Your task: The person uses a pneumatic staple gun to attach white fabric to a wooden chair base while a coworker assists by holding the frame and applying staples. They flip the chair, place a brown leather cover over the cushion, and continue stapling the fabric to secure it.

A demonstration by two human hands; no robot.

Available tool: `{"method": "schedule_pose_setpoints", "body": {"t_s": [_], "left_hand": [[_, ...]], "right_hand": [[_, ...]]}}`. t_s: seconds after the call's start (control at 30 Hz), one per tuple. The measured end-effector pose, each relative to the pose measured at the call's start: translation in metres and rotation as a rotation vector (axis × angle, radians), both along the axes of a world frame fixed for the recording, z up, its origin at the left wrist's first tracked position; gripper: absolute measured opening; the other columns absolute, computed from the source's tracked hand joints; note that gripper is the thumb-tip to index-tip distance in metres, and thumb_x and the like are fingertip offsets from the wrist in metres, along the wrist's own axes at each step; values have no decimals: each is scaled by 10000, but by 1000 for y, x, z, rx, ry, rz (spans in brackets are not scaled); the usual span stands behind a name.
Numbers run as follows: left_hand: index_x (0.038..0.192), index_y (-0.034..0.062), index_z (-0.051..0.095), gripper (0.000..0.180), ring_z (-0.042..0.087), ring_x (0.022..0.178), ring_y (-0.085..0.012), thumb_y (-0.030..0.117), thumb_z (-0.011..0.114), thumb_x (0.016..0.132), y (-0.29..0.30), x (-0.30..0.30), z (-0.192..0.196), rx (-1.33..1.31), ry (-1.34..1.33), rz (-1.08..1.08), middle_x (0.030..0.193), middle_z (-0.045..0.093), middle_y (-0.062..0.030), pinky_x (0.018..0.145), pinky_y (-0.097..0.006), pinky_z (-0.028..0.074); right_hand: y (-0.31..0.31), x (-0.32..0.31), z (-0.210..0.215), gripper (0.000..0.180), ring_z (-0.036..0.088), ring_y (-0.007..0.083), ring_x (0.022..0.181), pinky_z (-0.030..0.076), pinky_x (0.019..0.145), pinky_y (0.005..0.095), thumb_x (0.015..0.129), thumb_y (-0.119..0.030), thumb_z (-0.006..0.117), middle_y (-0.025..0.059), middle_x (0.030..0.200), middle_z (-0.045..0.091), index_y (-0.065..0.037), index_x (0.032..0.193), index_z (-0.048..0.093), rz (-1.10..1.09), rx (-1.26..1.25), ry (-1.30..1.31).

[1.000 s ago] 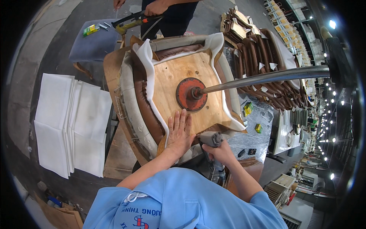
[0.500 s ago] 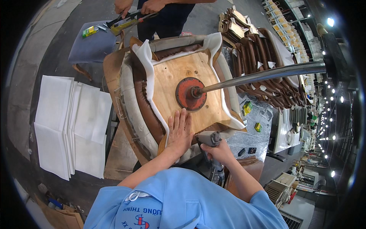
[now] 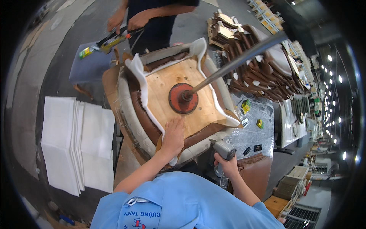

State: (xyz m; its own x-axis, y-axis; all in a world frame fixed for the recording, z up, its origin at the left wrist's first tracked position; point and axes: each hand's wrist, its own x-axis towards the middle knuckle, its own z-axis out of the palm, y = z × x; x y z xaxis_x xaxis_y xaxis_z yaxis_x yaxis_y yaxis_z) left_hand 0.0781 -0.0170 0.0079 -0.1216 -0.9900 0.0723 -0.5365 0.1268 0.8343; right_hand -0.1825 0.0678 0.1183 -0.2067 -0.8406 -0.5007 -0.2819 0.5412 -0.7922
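Left hand (image 3: 173, 137) lies flat, gripping nothing, on the seat's (image 3: 183, 103) near edge — I see my right hand (image 3: 225, 165) clenched round the staple gun (image 3: 223, 149), just right of it

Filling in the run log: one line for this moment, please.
left hand: flat on seat base edge | right hand: gripping staple gun beside seat | red disc: pressed by pole
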Motion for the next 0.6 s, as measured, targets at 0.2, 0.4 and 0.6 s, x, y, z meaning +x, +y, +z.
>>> {"method": "schedule_pose_setpoints", "body": {"t_s": [0.2, 0.4, 0.6], "left_hand": [[1231, -1, 661, 226, 585, 1331, -468, 160, 616, 1080, 31, -39, 36, -51, 241, -402, 1310, 692, -225, 1159, -604, 420], [1587, 4, 476, 694, 405, 1581, -534, 291, 763, 1025, 54, -62, 18, -128, -141, -497, 1694, 406, -346, 1311, -614, 331], [1699, 34, 395, 883, 395, 1610, -482, 296, 821, 971, 60, -69, 11, -172, -387, -466, 1740, 377, -304, 1325, -577, 337]], "right_hand": [[77, -40, -54, 279, 701, 162, 717, 577, 665, 350, 958, -139, 902, 30, 889, 719, -26, 1138, 722, -396, -92, 40], [135, -74, -105, 405, 695, 158, 797, 557, 701, 346, 913, -116, 933, 39, 974, 736, -17, 1239, 713, -452, 55, 168], [150, -129, -151, 511, 709, 179, 874, 557, 770, 366, 863, -57, 958, 67, 1054, 769, -27, 1318, 727, -620, 215, 144]]}}
